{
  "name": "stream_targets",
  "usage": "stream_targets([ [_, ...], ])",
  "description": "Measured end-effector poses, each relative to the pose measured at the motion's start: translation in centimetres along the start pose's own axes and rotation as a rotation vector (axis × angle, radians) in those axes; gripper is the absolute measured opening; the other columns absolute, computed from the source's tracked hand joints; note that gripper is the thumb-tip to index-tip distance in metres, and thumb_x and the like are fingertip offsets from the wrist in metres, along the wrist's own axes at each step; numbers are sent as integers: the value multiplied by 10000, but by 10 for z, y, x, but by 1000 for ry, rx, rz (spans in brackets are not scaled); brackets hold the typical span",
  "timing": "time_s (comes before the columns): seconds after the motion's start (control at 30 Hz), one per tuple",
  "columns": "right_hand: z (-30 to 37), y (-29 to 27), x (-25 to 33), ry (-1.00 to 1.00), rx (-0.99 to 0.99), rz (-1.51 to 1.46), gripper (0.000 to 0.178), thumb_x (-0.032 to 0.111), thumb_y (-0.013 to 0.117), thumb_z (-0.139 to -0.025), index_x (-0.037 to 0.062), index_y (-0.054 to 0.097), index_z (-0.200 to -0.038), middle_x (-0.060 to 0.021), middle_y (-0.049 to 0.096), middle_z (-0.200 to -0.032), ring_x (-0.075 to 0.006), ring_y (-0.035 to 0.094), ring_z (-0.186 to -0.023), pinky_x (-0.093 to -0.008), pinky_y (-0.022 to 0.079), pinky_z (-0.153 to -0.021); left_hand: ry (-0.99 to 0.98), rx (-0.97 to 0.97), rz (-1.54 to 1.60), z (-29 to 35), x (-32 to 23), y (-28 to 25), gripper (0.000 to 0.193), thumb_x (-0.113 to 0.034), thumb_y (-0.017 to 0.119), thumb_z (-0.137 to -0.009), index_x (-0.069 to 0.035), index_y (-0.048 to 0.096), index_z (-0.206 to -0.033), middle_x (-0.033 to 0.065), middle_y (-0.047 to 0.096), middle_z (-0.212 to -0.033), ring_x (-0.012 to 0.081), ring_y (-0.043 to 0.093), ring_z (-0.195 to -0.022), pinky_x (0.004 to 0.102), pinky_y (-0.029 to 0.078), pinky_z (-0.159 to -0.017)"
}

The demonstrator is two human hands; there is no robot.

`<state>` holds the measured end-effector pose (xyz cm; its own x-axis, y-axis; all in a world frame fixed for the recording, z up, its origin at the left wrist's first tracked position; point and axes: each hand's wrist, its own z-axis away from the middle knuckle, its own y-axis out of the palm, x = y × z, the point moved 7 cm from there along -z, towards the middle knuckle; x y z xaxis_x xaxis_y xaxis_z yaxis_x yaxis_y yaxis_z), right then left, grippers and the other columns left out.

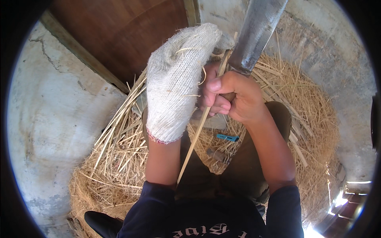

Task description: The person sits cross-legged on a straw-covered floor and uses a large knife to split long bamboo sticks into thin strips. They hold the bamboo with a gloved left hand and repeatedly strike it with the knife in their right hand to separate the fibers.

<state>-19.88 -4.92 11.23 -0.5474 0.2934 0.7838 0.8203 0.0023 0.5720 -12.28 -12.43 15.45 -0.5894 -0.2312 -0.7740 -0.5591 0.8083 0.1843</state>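
A long pale bamboo strip slants from my lap up past my fingers. My left hand wears a white knitted glove with a red-edged cuff; its fingers are curled around the upper part of the strip, their tips partly hidden. My right hand is bare and wraps the wooden handle of a large knife, most of that handle being covered by the fingers. The knife's broad steel blade points up and away, out of the picture at the top. My right thumb lies against the strip, close to the base of the blade.
Loose straw-coloured shavings heap around my legs. Several split strips lie in the pile at left. Between my knees is a small blue object. Pale plastered walls stand on both sides, with a brown door panel ahead.
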Motion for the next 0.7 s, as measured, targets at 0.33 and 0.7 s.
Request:
stream_targets([
  [0.33, 2, 0, 3, -52, -43, 13, 141, 112, 665, -879, -16, 634, -827, -122, 661, -724, -98, 463, -483, -257, 372, -479, -108, -38, 115, 3, 1, 1, 490, 2, 792, -823, -21, 676, -1298, 105, 697, -1203, 177, 708, -952, 283, 612, -717],
  [0.7, 1, 1, 0, -32, -22, -29, 135, 98, 641, -889, -27, 636, -838, -120, 644, -709, -101, 461, -489, -268, 386, -497, -123, -60, 94, 1, 4, -4, 461, -21, 787, -846, -3, 659, -1289, 112, 700, -1110, 164, 715, -825, 260, 608, -587],
])
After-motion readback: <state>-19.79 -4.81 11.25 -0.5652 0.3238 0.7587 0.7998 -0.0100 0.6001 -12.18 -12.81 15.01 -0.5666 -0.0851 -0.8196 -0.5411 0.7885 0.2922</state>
